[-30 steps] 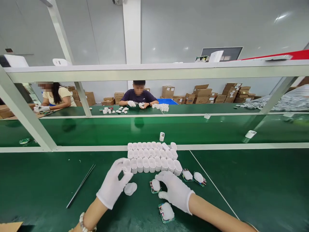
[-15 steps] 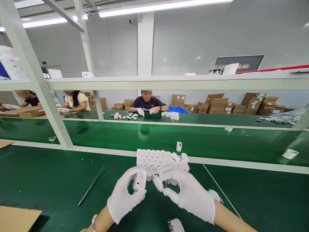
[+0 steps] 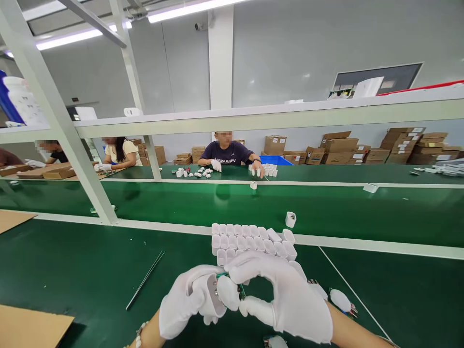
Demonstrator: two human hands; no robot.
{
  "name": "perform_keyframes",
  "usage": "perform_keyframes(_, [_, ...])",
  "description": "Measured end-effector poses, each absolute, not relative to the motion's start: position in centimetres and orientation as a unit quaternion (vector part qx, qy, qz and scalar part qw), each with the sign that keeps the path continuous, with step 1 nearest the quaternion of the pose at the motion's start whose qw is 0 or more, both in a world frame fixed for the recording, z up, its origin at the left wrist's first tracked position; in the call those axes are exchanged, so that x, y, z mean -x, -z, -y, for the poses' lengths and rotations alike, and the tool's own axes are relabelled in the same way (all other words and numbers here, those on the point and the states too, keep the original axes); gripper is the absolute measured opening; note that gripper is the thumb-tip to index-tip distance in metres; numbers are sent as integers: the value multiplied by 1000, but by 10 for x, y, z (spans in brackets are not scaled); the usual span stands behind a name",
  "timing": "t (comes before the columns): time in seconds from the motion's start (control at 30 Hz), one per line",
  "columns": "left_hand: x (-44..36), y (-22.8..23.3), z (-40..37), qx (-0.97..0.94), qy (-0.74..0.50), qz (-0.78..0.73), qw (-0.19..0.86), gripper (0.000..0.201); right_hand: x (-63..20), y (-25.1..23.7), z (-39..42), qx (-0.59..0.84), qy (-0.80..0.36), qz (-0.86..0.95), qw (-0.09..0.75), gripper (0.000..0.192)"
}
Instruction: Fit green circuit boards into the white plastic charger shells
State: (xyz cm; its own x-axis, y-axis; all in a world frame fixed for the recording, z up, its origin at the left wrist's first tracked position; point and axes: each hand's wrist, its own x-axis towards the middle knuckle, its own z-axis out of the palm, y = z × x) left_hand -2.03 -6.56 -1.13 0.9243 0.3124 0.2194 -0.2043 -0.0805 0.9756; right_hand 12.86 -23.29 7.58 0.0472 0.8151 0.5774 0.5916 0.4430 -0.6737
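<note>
Head view. The left hand (image 3: 183, 304), gloved in white, is clamped on a white housing (image 3: 210, 302), fingers around its outer wall. The housing is tilted with its mouth turned toward the right hand (image 3: 250, 290); this grip presumably leaves the opening unobstructed. The right hand, also gloved, pinches a circuit board (image 3: 229, 293) with a white rounded cover between thumb and fingers. Holding it by the far end appears to leave the near end free to face the housing. The board is at the housing's mouth; whether any part sits inside cannot be told. The hands are near each other, joined through these two parts.

Beyond the hands, further housings (image 3: 239, 241) stand in close rows on the green bench (image 3: 90, 275), mostly mouth up, probably for easy pickup; the right hand hides part of the front row. Two covered boards (image 3: 340, 299) lie beside the right forearm, and another (image 3: 275, 342) is cut off by the lower edge, likely placed for short reach. A thin dark rod (image 3: 145, 280) lies left of the left hand, apart from the parts. One housing (image 3: 290, 219) stands on the green strip (image 3: 174, 208) beyond the rows.
</note>
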Motion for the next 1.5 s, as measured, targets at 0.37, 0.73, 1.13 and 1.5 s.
perform_keyframes(0.37, [28, -5, 67, -772, -189, -83, 601, 74, -126, -82, 235, 522, -131, 703, 464, 26])
perform_keyframes(0.73, [28, -10, 68, -785, -171, -79, 590, 73, -117, -95, 238, 575, -144, 731, 338, 27])
perform_keyframes(1.13, [30, -16, 71, -761, -156, -67, 626, 67, -112, -83, 238, 595, -56, 732, 329, 26])
perform_keyframes(1.5, [30, -15, 74, -755, -162, -69, 631, 66, -110, -72, 240, 609, 40, 739, 285, 17])
